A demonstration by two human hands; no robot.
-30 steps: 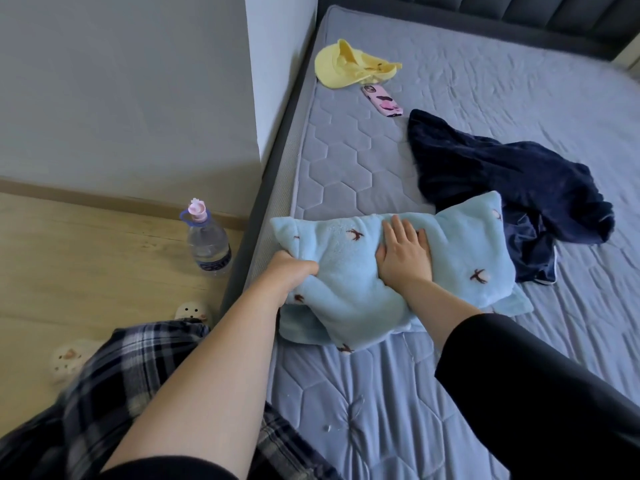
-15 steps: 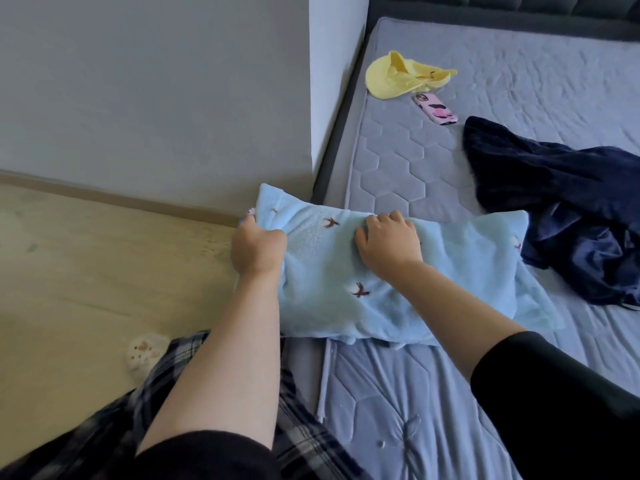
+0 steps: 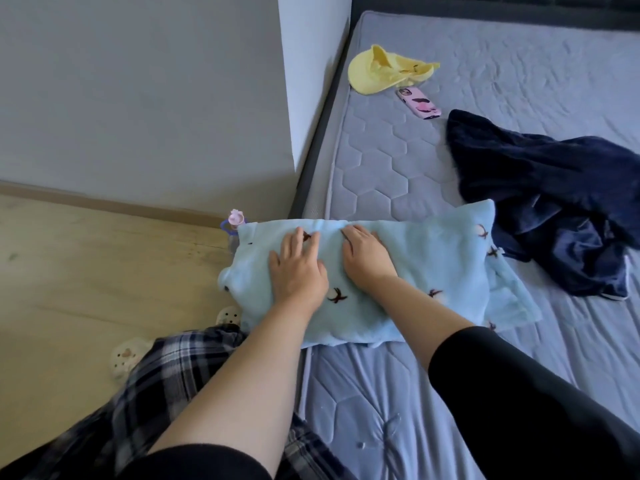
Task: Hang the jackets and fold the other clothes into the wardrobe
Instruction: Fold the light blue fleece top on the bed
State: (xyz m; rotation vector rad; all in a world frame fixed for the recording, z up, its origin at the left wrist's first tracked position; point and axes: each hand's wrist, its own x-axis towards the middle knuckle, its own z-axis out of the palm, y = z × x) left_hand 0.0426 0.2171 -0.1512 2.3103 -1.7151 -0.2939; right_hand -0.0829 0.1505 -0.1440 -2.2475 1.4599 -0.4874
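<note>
Both hands lay flat on the folded blue garment (image 3: pixel 408 265) at the mattress (image 3: pixel 381 168) edge: the left hand (image 3: pixel 298 271) with fingers straight and spread, pressing, the right hand (image 3: pixel 365 259) beside it, fingers extended and together. Neither pinched the cloth. A bottle (image 3: pixel 234 225) stood on the floor behind the garment's left corner. Farther right lay a navy garment (image 3: pixel 547 195); beyond, a phone (image 3: pixel 419 102) and a yellow cap (image 3: pixel 384 72).
</note>
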